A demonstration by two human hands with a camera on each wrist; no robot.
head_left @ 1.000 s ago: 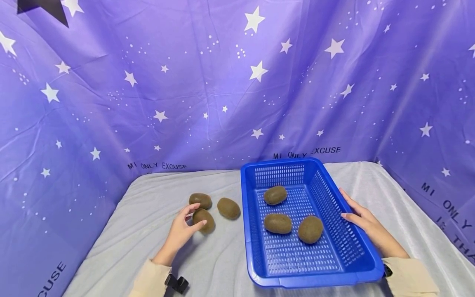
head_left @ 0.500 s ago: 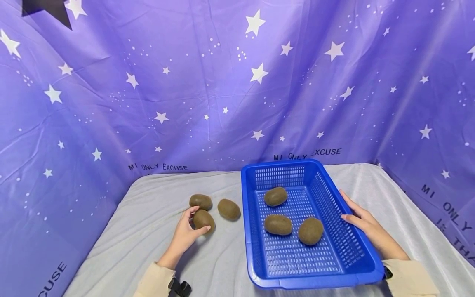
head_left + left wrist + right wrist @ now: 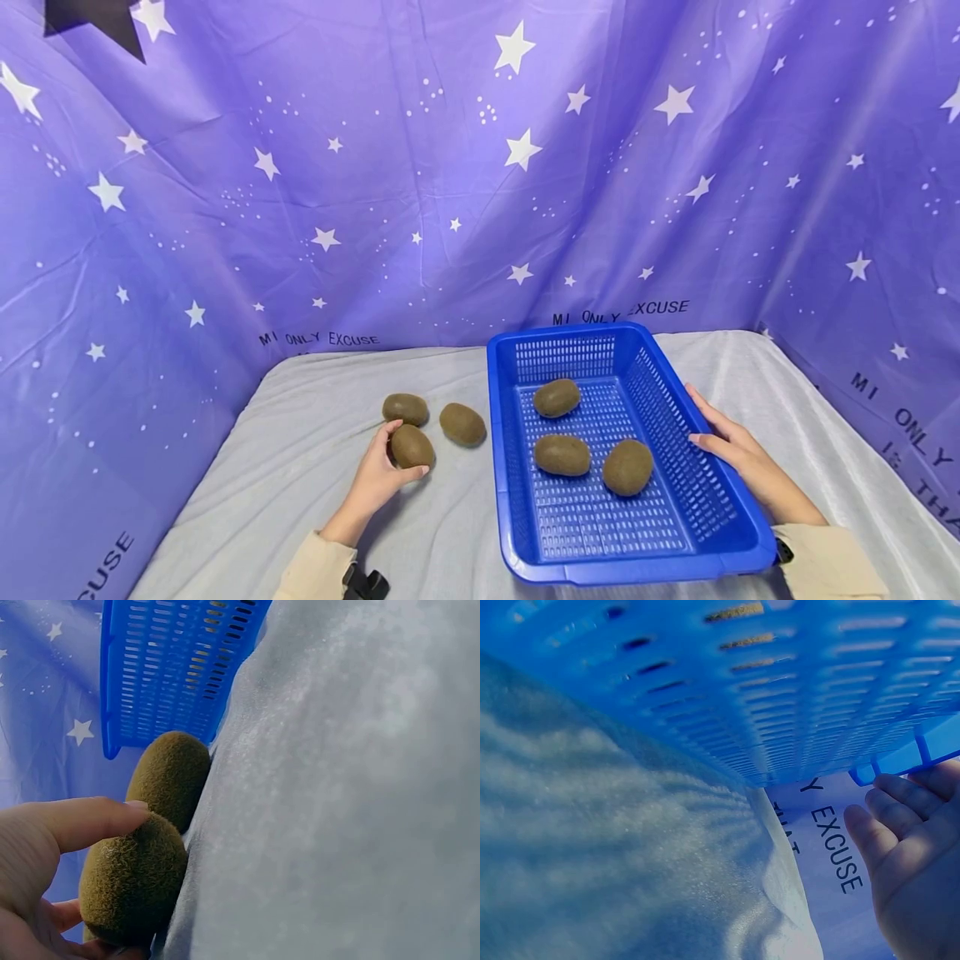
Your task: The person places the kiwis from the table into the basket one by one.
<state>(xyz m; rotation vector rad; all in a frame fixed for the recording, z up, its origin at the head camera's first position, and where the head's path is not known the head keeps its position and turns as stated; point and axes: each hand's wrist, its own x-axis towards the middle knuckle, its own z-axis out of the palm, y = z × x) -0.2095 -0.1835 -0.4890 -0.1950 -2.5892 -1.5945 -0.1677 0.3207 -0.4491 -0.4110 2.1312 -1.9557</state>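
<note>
My left hand (image 3: 375, 482) grips a brown, fuzzy kiwi (image 3: 413, 448) on the cloth left of the basket, thumb on its near side and fingers round its far side. In the left wrist view the thumb lies across the top of this kiwi (image 3: 135, 881), with another kiwi (image 3: 171, 776) just beyond. Two more kiwis, one behind (image 3: 405, 409) and one to the right (image 3: 462, 424), lie close by. My right hand (image 3: 753, 471) holds the right rim of a blue plastic basket (image 3: 637, 572), thumb over the edge; the fingers (image 3: 896, 814) show outside, below the rim.
Inside the basket lie three kiwis, one at the back (image 3: 557, 398), one in the middle (image 3: 562, 455) and one at the right (image 3: 627, 467). A pale grey cloth (image 3: 255, 508) covers the table. A purple star-printed curtain (image 3: 420, 167) hangs behind and at both sides.
My left thumb and fingers have closed round the near kiwi, the hand shifting slightly right. The right hand and basket have stayed in place.
</note>
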